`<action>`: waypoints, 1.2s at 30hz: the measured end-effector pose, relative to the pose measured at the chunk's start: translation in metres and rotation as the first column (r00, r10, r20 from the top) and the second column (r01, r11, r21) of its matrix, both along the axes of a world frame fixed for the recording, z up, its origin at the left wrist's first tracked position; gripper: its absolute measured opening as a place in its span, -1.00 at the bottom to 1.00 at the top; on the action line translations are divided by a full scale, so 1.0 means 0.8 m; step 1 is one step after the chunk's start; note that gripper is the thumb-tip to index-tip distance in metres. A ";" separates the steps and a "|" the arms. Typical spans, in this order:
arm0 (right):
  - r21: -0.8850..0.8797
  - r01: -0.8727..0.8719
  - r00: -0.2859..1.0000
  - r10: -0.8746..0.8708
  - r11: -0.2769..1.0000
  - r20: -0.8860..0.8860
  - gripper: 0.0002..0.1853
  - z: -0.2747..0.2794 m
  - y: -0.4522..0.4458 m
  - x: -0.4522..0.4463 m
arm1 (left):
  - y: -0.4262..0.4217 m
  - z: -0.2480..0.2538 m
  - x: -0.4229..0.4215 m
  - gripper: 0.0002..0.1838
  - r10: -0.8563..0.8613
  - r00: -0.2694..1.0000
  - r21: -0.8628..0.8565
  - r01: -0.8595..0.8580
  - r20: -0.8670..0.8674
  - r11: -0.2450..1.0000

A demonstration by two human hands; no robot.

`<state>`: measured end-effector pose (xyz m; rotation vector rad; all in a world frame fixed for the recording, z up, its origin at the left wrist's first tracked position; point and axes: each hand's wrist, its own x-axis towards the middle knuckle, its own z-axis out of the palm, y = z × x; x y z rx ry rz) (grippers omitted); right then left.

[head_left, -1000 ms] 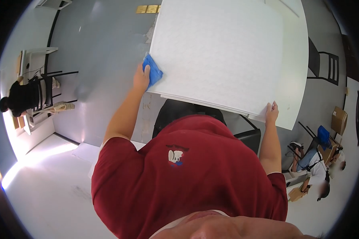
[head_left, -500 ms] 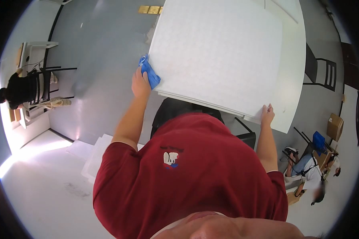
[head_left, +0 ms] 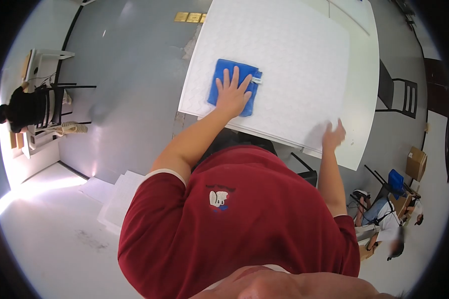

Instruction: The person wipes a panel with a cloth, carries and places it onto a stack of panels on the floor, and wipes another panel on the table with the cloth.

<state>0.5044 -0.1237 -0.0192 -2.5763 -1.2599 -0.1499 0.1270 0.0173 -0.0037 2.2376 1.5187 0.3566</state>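
My left hand (head_left: 231, 94) lies spread on a folded blue cloth (head_left: 250, 102), pressing it flat. Under the cloth is a large white sheet with a faint bumpy pattern (head_left: 289, 65), spread over a white table (head_left: 361, 94). A small white tag sticks out at the cloth's right side. Near the sheet's lower right corner, my right hand (head_left: 334, 135) is raised a little with its fingers apart and nothing in them. Its fingers are slightly blurred.
A dark chair (head_left: 404, 94) stands right of the table. At far left a person in black (head_left: 30, 109) sits at a desk. Lower right, a person in a white shirt (head_left: 388, 224) sits near cardboard boxes (head_left: 416, 163). Yellow squares (head_left: 188, 17) mark the floor.
My left hand and the blue cloth have moved from the sheet's left edge onto its surface, where the cloth now lies flat. My right hand has let go of the sheet's corner and opened.
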 end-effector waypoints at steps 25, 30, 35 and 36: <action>-0.111 -0.601 0.799 0.599 0.791 -0.060 -0.46 0.018 0.085 -0.219 | 0.007 -0.070 -0.217 -0.55 0.724 0.642 -0.764 -0.327 0.252 0.556; -0.159 -0.082 0.966 0.118 0.984 0.232 -0.48 -0.006 0.007 -0.076 | 0.002 -0.071 -0.222 -0.52 0.758 0.578 -0.823 -0.244 0.301 0.513; -0.229 -0.113 0.962 0.164 0.967 0.217 -0.51 -0.028 0.022 -0.073 | 0.008 -0.065 -0.221 -0.46 0.771 0.586 -0.846 -0.256 0.249 0.468; -0.285 -0.205 0.926 0.280 0.936 0.253 -0.52 -0.028 0.035 -0.093 | 0.009 -0.060 -0.218 -0.45 0.768 0.593 -0.846 -0.259 0.241 0.465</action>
